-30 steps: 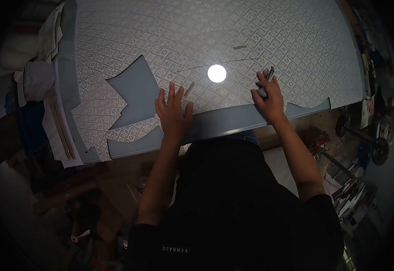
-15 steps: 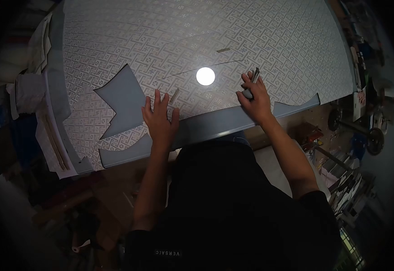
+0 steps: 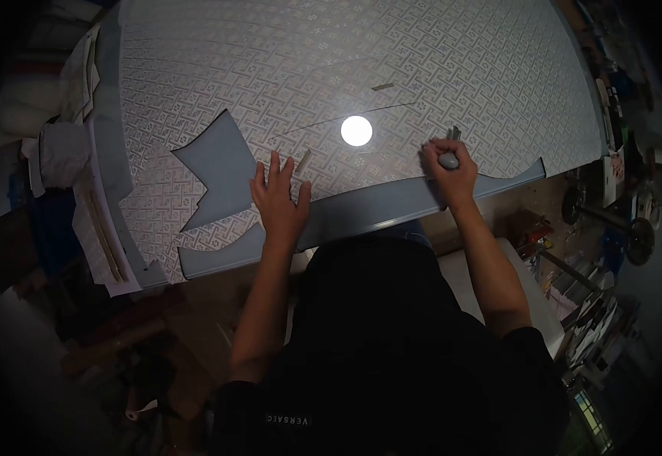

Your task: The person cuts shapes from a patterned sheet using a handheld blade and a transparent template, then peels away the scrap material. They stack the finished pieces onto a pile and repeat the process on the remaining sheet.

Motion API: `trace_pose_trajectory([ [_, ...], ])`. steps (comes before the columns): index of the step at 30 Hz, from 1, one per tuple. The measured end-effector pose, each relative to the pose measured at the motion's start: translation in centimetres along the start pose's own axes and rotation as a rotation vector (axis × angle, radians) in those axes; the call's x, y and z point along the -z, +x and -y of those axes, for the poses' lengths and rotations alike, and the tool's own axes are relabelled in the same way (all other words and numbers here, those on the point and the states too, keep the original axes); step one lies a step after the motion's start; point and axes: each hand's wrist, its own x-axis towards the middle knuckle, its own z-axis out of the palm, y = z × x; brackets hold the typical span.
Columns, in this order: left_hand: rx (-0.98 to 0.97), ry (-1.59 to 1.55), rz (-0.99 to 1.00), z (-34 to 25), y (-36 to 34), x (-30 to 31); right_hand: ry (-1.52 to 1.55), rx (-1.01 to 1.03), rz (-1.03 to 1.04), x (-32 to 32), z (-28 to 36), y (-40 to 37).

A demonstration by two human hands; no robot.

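My left hand (image 3: 280, 204) lies with its fingers spread on the patterned sheet (image 3: 361, 163), close to the table's near edge. Beside its fingertips is a short narrow strip (image 3: 304, 160). Further right, my right hand (image 3: 455, 173) is closed around a grey-handled utility knife (image 3: 448, 160), whose far end points away from me; the fingers partly cover it. Left of my left hand, a grey-blue area with jagged outlines (image 3: 223, 171) shows amid the pattern. A thin, dark curved line (image 3: 346, 119) runs across the sheet beyond my hands.
A second short strip (image 3: 383, 87) lies further back. The grey table edge (image 3: 369, 211) runs in front of my body. Papers and a wrapped bundle (image 3: 65, 150) stand at the left side. Stacked scraps (image 3: 593, 327) and a metal wheel (image 3: 640, 239) are at the right.
The view has shifted slightly, moving the scene to the right. My right hand has turned and curled its fingers more tightly round the knife. My left hand stays spread on the sheet.
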Motion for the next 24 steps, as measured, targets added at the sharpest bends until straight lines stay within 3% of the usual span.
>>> trace_pose_trajectory([
  [4, 0.013, -0.005, -0.004, -0.4, 0.3, 0.4, -0.017, -0.194, -0.011, 4.3, 1.4, -0.4],
  [6, 0.01, 0.015, -0.022, -1.4, 1.6, 0.0, 0.019, -0.062, -0.074, 6.1, 1.4, -1.0],
  [10, -0.138, -0.084, -0.01, -4.7, 6.7, -1.1, -0.098, -0.019, -0.154, 6.7, 1.7, -2.0],
  [12, -0.181, -0.115, 0.018, -6.2, 8.5, -1.0, 0.241, -0.251, -0.081, 6.5, 2.1, -2.9],
  [16, -0.118, -0.058, 0.009, -4.9, 9.0, -0.3, 0.413, -0.284, -0.073, 4.7, 1.7, -3.7],
  [18, -0.095, -0.07, 0.006, -2.7, 7.6, 0.6, 0.108, -0.073, -0.031, 3.6, -0.6, -3.8],
  [24, -0.03, -0.058, 0.064, 0.6, 1.8, 2.0, -0.161, 0.223, 0.004, -0.4, -0.2, -0.9],
])
